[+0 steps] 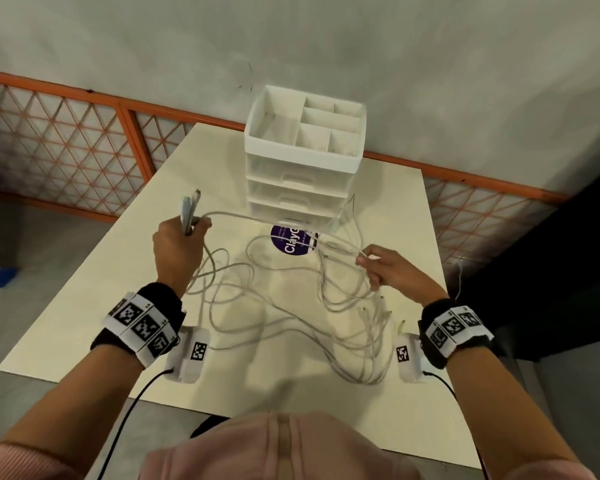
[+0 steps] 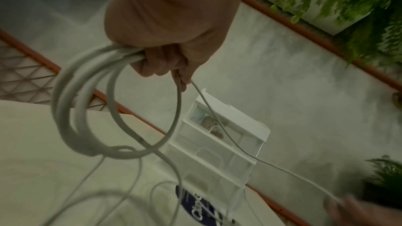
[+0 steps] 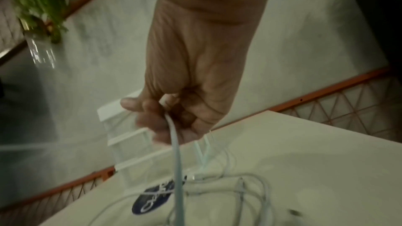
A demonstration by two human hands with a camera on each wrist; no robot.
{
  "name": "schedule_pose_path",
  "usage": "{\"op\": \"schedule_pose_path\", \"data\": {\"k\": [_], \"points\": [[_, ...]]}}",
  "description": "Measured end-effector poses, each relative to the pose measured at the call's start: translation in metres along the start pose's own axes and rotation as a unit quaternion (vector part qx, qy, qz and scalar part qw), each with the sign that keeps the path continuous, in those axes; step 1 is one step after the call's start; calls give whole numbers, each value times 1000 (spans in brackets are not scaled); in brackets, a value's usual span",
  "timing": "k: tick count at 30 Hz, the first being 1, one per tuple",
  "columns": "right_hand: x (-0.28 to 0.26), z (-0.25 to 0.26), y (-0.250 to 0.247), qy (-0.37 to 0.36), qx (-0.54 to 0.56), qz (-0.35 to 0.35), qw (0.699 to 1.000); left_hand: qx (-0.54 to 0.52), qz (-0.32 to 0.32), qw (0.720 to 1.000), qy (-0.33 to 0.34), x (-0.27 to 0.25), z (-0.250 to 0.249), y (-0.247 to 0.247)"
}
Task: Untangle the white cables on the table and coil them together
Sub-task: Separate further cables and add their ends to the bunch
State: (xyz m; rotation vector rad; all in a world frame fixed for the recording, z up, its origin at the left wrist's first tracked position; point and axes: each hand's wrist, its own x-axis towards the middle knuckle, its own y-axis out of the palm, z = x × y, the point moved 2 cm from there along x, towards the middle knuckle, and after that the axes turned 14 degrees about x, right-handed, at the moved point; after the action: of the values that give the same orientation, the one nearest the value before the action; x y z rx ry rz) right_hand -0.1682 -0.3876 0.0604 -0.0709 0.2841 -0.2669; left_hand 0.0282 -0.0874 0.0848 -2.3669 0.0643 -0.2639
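Several white cables [image 1: 284, 306] lie in tangled loops across the white table [image 1: 84, 306]. My left hand [image 1: 182, 244] is raised over the table's left side and grips a bunch of cable ends, whose plugs stick up above the fist. In the left wrist view the cables [image 2: 82, 109] hang from that left hand [image 2: 163, 57] in loops. My right hand [image 1: 385, 268] is at the right and pinches one cable. In the right wrist view that cable [image 3: 176, 152] runs down from the right hand's fingers [image 3: 152, 118] to the pile. A strand stretches between the two hands.
A white drawer unit [image 1: 302, 161] with an open divided top stands at the back middle of the table. A round purple sticker [image 1: 291, 242] lies in front of it. An orange lattice fence [image 1: 66, 150] and a grey wall stand behind. The table's near edge is close to my body.
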Motion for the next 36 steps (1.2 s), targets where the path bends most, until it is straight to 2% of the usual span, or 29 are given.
{"op": "schedule_pose_path", "data": {"k": [2, 4, 6, 8, 10, 12, 14, 16, 17, 20, 23, 26, 30, 32, 34, 36], "points": [[-6, 10, 2, -18, 2, 4, 1000, 50, 37, 998, -20, -1, 17, 5], [-12, 11, 8, 2, -30, 41, 999, 126, 110, 986, -26, 1, 34, 11], [-18, -3, 14, 71, -75, 91, 990, 196, 187, 963, -17, 3, 44, 11], [-25, -31, 18, 159, -153, 132, 966, 219, 269, 938, 13, 0, 45, 8], [-33, -61, 20, 229, -236, 153, 932, 222, 357, 906, 51, -7, 43, 4], [-38, -82, 21, 278, -273, 149, 909, 211, 411, 885, 59, -14, 41, 2], [-36, -91, 20, 286, -310, 125, 898, 178, 409, 894, 44, -16, 37, 2], [-29, -86, 17, 261, -364, 86, 890, 135, 393, 909, 37, -17, 30, 3], [-20, -80, 16, 248, -365, 68, 895, 116, 394, 911, 41, -16, 26, 5], [6, -55, 18, 182, -308, 5, 934, 69, 403, 911, 51, -13, 18, 10], [34, -39, 20, 102, -290, -111, 945, 34, 399, 916, 39, -4, 18, 17], [60, -50, 19, 96, -310, -186, 928, 15, 402, 915, 21, 0, 13, 24], [74, -72, 26, 148, -391, -201, 886, 0, 415, 910, 15, 4, 13, 31], [74, -75, 24, 154, -395, -214, 880, -21, 432, 902, 6, 6, 13, 32], [75, -70, 16, 148, -354, -226, 895, -54, 445, 894, -4, 7, 12, 33], [74, -55, 8, 109, -216, -274, 931, -83, 452, 888, -13, 8, 8, 35]]}}
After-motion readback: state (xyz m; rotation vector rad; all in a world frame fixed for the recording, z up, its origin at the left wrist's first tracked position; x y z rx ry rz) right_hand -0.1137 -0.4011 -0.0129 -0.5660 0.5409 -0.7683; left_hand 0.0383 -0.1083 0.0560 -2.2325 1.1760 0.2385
